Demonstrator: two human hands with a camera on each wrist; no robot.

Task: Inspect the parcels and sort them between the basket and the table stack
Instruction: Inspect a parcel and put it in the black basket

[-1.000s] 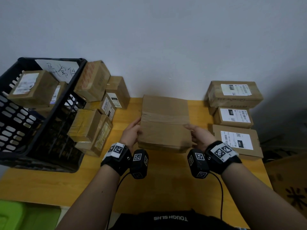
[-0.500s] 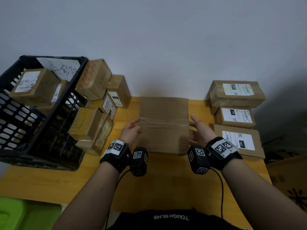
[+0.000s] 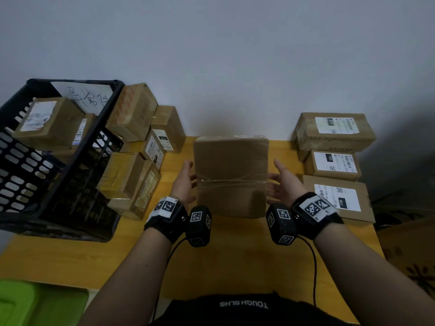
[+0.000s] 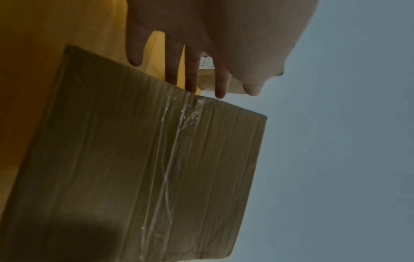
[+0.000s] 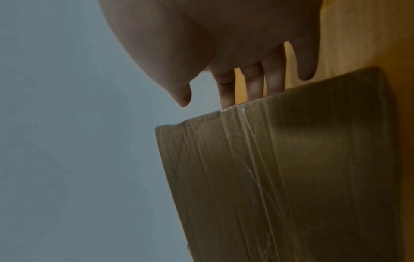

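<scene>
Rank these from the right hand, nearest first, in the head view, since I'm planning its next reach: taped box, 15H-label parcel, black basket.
1. Taped box: right beside the right hand, on its left.
2. 15H-label parcel: just to its right, at the table's edge.
3. Black basket: far left, across the table.

We see dim, flat light in every view. In the head view the wall [image 3: 235, 55] darkens toward the right edge, a soft shadow sits above the parcel [image 3: 231, 175], and straight lines bow outward. Both wrist views are murky, grainy and soft.
</scene>
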